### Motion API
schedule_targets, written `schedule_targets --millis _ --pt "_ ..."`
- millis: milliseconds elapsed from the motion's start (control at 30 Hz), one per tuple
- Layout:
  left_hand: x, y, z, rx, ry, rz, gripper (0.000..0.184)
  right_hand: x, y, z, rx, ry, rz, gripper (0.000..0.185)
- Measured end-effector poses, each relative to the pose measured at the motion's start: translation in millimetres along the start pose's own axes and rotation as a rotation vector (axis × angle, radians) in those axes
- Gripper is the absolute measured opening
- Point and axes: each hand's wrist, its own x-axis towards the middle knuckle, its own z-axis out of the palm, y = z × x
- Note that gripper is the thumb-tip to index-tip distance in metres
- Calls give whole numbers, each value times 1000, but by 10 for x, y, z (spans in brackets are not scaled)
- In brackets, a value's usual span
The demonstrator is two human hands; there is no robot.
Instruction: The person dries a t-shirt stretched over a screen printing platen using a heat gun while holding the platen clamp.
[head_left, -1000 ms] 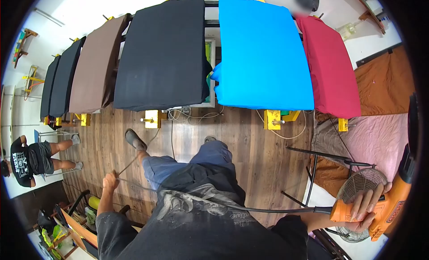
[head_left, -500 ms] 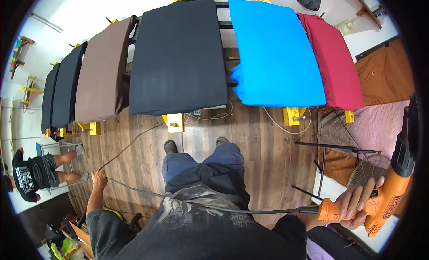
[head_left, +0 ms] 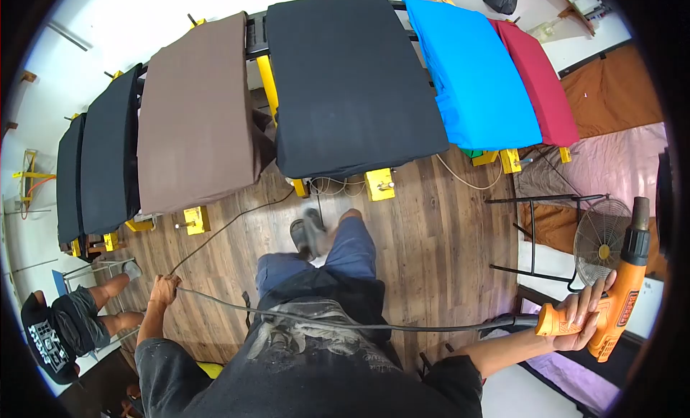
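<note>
An orange heat gun [head_left: 619, 310] with a black nozzle is in my right hand [head_left: 581, 314], whose fingers wrap round its handle at the right of the head view. The nozzle points away from me, toward the top of the view. From the handle a dark power cord [head_left: 309, 321] runs across the front of my body to my left hand [head_left: 165, 290]. That hand is closed on the cord at the lower left. Beyond it the cord continues toward the row of shirt-covered boards, of which the black one [head_left: 352, 87] is straight ahead.
Brown [head_left: 198, 123], blue [head_left: 474, 80] and red [head_left: 540, 87] cloth-covered boards stand in the row, with yellow clamps [head_left: 379, 185] below. A metal fan [head_left: 604, 238] and black stand are at right. Another person [head_left: 65, 321] sits at far left. Wooden floor [head_left: 424, 260] lies before me.
My body has shifted left along the row, one foot stepping, so the boards appear further right. The heat gun and cord stay in my hands.
</note>
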Motion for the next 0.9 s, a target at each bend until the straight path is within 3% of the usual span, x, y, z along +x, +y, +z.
schedule_targets --millis 100,333,467,567,767,900 --pt "71 -317 245 78 50 115 21 -221 -13 230 -54 -4 -13 64" --pt "-256 -267 372 -336 73 -34 27 -418 132 416 -56 32 -28 62" --pt "-389 -306 591 -345 27 -56 26 -461 204 446 9 -1 38 62" --pt "-570 -193 490 -337 -24 -71 27 -468 232 476 -6 -9 32 61" --pt "-1096 165 1287 -441 -76 41 30 -434 175 514 -29 87 26 62" --pt "-1296 686 1237 -559 -154 76 27 -340 65 496 -122 119 -5 62"
